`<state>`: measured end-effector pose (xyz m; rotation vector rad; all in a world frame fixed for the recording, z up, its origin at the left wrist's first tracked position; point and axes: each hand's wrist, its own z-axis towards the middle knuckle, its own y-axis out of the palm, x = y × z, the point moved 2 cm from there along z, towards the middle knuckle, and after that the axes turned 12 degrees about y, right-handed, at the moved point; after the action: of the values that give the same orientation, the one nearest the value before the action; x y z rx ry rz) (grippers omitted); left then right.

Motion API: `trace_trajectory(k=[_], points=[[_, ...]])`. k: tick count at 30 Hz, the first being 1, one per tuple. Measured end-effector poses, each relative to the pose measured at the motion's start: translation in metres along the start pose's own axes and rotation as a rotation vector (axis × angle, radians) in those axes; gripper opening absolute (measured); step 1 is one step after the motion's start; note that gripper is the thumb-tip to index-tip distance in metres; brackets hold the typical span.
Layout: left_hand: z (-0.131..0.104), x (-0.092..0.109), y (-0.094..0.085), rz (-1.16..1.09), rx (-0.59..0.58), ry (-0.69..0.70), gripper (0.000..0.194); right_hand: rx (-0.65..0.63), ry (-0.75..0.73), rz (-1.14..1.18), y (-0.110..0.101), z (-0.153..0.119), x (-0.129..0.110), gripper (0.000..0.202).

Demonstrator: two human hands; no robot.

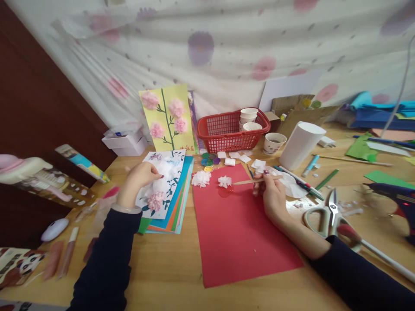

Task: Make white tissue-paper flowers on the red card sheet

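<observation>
Between the fingers of my right hand (pixel 272 196) is a flat wooden stick (pixel 244 182), gripped over the red paper (pixel 240 242). Its tip points at a small white crumpled-paper flower (pixel 225 181), beside a shiny wet patch (pixel 225 191). A larger white paper flower (pixel 201 178) sits at the sheet's upper left edge. My left hand (pixel 139 179) is closed in a pinch over a white picture sheet (pixel 173 190) with painted leaves and a pink paper flower (pixel 156 201). What those fingers hold, if anything, I cannot make out. Coloured sheets (pixel 181 207) lie beneath that picture.
A red basket (pixel 223 136) with paper cups stands behind, next to a yellow flower picture (pixel 171 114). A white paper roll (pixel 301 144), scissors (pixel 330 211) and a glue gun (pixel 394 198) are at right. A drink bottle (pixel 45 177) stands at left.
</observation>
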<state>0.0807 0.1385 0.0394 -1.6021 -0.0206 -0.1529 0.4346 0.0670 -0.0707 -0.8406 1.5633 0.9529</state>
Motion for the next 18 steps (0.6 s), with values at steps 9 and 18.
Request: trace_trajectory(k=[9,18], points=[[0.0,-0.024,-0.005,-0.223,0.107,0.098,0.016,0.001,0.028,0.041,0.001,0.0,-0.001,0.029],[-0.003,-0.024,-0.009,-0.605,-0.071,0.299,0.03,0.001,0.05,0.035,0.003,-0.002,-0.004,0.031]])
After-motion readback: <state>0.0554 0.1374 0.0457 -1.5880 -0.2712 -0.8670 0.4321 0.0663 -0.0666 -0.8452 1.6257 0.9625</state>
